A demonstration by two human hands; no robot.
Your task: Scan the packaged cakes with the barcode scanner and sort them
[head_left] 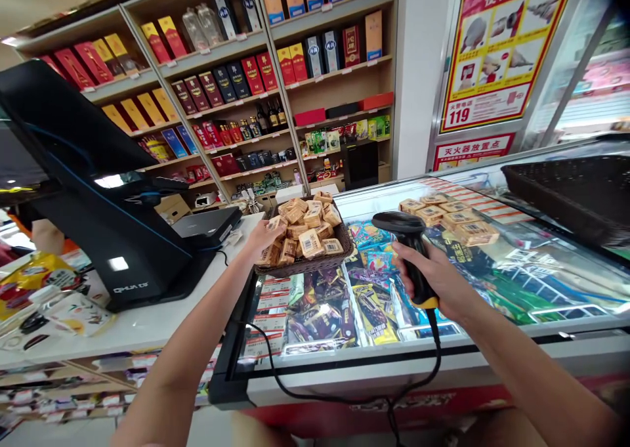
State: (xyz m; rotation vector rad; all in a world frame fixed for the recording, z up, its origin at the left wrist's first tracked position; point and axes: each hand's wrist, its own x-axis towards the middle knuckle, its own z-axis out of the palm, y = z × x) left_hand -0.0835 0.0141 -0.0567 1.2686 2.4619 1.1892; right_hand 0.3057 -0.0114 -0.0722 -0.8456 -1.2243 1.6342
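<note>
My right hand (433, 273) grips a black barcode scanner (416, 266) with a yellow end, its cord hanging down over the freezer front. My left hand (263, 240) is at the left rim of a dark woven basket (339, 253), fingers closed on a small tan packet (276, 224) with a printed label. Many similar packets (311, 243) fill the basket, some with barcodes facing up. A group of the same tan packets (450, 217) lies on the freezer's glass, to the right beyond the scanner.
Under the glass of the chest freezer (374, 348) are coloured ice-cream packs. At left, a black checkout terminal (123, 237) stands on a white counter (162, 316) with a patterned bag. Another dark basket (571, 191) is at far right. Shelves of boxes (236, 79) line the back.
</note>
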